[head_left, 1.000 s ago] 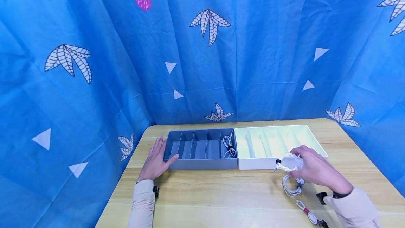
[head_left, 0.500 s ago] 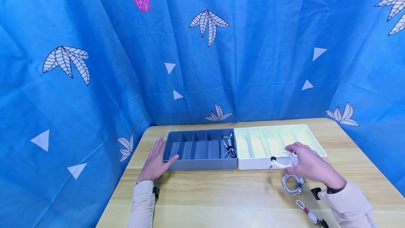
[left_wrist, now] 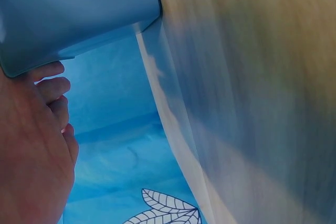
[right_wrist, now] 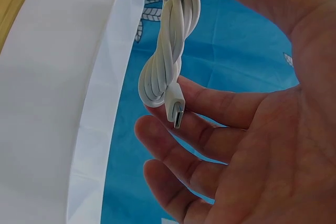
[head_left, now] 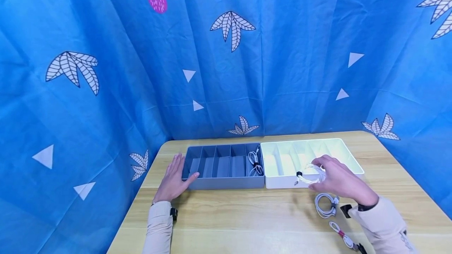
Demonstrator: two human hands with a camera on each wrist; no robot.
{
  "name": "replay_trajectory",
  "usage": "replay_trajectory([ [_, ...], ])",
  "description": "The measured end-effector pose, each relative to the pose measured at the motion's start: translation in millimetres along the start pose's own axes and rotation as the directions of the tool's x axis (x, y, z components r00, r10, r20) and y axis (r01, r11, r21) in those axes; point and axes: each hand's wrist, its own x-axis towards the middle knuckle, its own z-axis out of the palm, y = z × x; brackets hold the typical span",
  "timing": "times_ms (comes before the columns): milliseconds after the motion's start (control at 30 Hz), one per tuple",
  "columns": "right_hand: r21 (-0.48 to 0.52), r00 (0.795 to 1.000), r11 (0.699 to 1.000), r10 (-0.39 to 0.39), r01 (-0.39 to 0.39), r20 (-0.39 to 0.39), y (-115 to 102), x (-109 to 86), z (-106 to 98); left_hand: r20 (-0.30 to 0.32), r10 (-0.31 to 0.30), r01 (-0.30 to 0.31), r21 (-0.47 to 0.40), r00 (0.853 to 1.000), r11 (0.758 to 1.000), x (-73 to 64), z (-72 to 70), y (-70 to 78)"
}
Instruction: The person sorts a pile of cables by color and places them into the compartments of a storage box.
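A coiled white charging cable [head_left: 313,175] with a black tie hangs from my right hand [head_left: 337,179], pinched between thumb and fingers. Its USB-C plug [right_wrist: 176,109] points down in the right wrist view. That hand is over the front wall of the white divided box [head_left: 282,182]. My left hand [head_left: 174,178] rests at the left end of the dark grey divided box [head_left: 226,183]. Its fingers lie straight along the side and its thumb is over the front rim. Another coiled white cable [head_left: 255,164] lies in the grey box's rightmost compartment.
On the wooden table [head_left: 240,218], a coiled white cable [head_left: 325,206] lies below my right hand. Nearer the front is a white cable with a red tie [head_left: 342,234]. A blue curtain [head_left: 212,69] hangs behind and at the sides. The two boxes stand end to end.
My right hand has moved left along the white box's front, carrying the coiled cable. The left hand and both boxes have stayed in place.
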Motion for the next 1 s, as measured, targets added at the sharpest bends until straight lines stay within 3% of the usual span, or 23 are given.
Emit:
replay_trajectory([
  [1000, 0.025, 0.999, 0.998, -0.049, 0.049, 0.003, -28.2, 30.8, 5.4, 0.001, 0.013, -0.013, -0.011, 1.0, 1.0, 2.8, 0.7, -3.0],
])
